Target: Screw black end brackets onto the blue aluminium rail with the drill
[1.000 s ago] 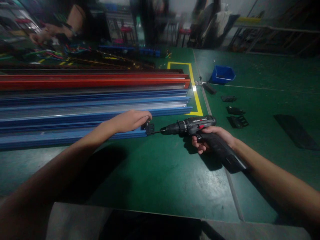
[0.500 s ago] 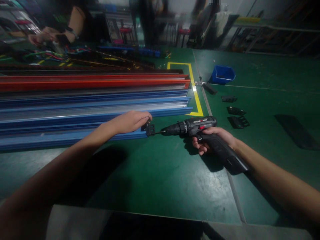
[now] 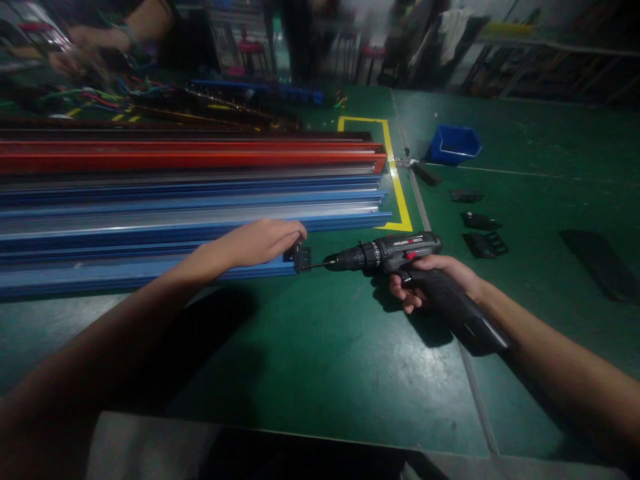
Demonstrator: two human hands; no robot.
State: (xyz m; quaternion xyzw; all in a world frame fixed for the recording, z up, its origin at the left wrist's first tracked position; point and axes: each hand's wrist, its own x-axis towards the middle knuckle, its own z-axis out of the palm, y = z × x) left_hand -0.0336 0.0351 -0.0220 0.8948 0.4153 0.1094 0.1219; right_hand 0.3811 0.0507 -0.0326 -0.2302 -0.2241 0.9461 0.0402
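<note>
My right hand is closed round the grip of a black cordless drill, which points left. Its long thin bit reaches to a small black plastic end cap at the right end of the nearest blue metal profile. My left hand lies over that profile's end, thumb and fingers pinching the end cap. Its fingertips partly hide the cap. Whether the bit sits in a screw is too small to tell.
Behind lie more blue profiles and red profiles, beside yellow tape. To the right are a blue bin, a dark-handled tool, several black plastic caps and a dark flat piece. A person's hands work among wires.
The view has shifted slightly, so the table things appear a little further right. Both hands keep their hold, with the bit still at the end cap.
</note>
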